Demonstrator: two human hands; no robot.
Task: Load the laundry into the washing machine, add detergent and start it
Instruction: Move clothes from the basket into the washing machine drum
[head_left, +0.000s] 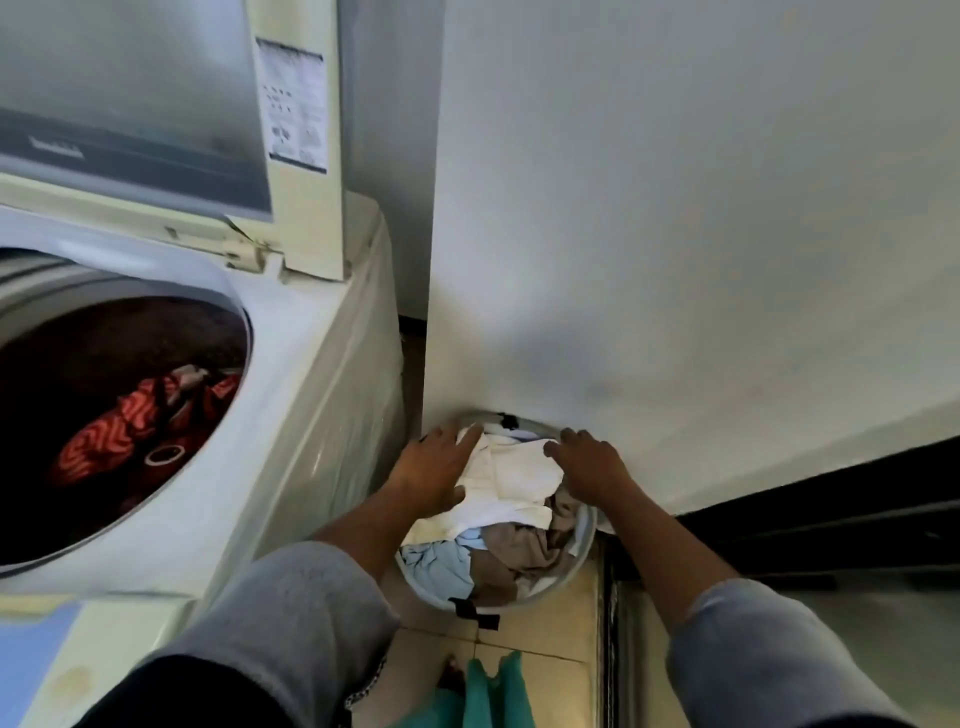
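A top-loading washing machine (291, 395) stands at the left with its lid (130, 104) raised. Inside the drum lies red patterned clothing (130, 421). On the floor to its right sits a round laundry basket (576, 566) against the wall, holding a white garment (514, 478), a light blue piece (436, 561) and a brown piece (519, 551). My left hand (436, 467) rests flat on the left side of the white garment, fingers apart. My right hand (587, 457) lies on its right side, fingers spread. Neither hand has closed around the cloth.
A white wall (675, 208) rises right behind the basket. A dark sliding-door track (831, 530) runs along the right. The floor is beige tile (535, 639). A green cloth (493, 696) hangs at the bottom centre near my body.
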